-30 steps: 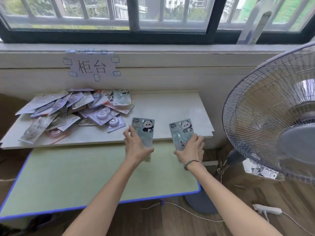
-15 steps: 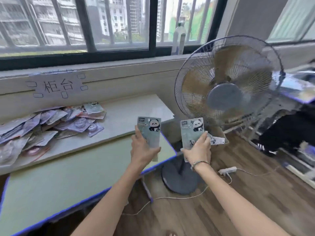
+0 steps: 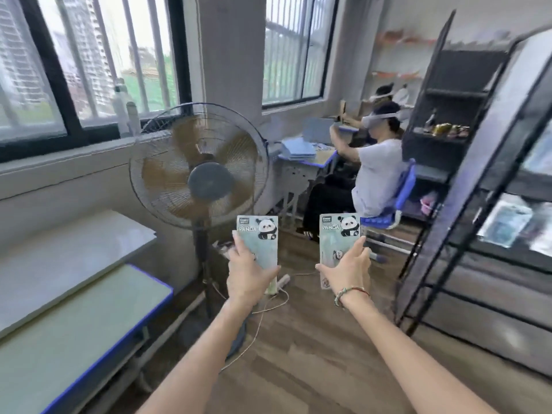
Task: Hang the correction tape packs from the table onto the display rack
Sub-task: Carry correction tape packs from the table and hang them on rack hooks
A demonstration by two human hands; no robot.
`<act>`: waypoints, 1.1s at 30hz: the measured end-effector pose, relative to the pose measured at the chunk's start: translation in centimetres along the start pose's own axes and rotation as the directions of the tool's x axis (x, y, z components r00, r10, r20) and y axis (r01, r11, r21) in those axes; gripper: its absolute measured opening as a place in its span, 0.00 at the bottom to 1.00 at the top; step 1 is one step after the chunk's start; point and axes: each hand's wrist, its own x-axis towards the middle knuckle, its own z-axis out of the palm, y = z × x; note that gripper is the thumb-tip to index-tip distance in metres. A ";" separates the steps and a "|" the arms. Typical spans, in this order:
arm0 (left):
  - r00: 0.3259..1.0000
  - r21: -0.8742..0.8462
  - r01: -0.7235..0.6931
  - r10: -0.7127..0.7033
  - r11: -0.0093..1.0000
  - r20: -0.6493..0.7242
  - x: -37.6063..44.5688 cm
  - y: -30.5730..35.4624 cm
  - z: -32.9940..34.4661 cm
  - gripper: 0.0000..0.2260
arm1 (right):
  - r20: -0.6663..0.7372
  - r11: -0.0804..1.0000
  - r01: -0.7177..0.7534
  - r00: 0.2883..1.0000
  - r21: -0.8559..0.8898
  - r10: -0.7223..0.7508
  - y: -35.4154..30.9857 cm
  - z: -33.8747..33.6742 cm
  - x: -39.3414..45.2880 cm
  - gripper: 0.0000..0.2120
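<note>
Both panda-printed packs [image 3: 258,240] now face the rack [image 3: 466,186].

Both bare forearms reach forward, the hands level. The left hand [image 3: 249,276] and the right hand [image 3: 346,268], a beaded bracelet on its wrist, each grip an upright pale-green panda-printed card pack.

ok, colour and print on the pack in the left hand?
Pale mint-green pack with a black-and-white panda print, clearest in the head view.

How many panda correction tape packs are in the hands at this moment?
2: one pack held upright in the left hand, one pack upright in the right hand. The blurred rack may hold others.
</note>
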 end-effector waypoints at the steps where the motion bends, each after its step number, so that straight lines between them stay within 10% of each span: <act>1: 0.999 -0.002 -0.028 0.028 1.000 0.027 -0.5 1.7 1.9 0.56 | -0.029 1.000 -0.031 0.999 0.002 0.032 2.0 -1.8 0.6 0.58; 16: 0.847 -0.173 -0.251 0.303 0.952 0.437 -15.5 27.3 32.7 0.55 | -0.338 0.885 -0.458 0.848 -0.078 0.409 35.3 -28.7 5.2 0.58; 33: 0.688 -0.202 -0.384 0.425 0.901 0.588 -22.5 39.8 50.1 0.54 | -0.471 0.758 -0.652 0.674 -0.017 0.569 51.2 -39.0 9.1 0.57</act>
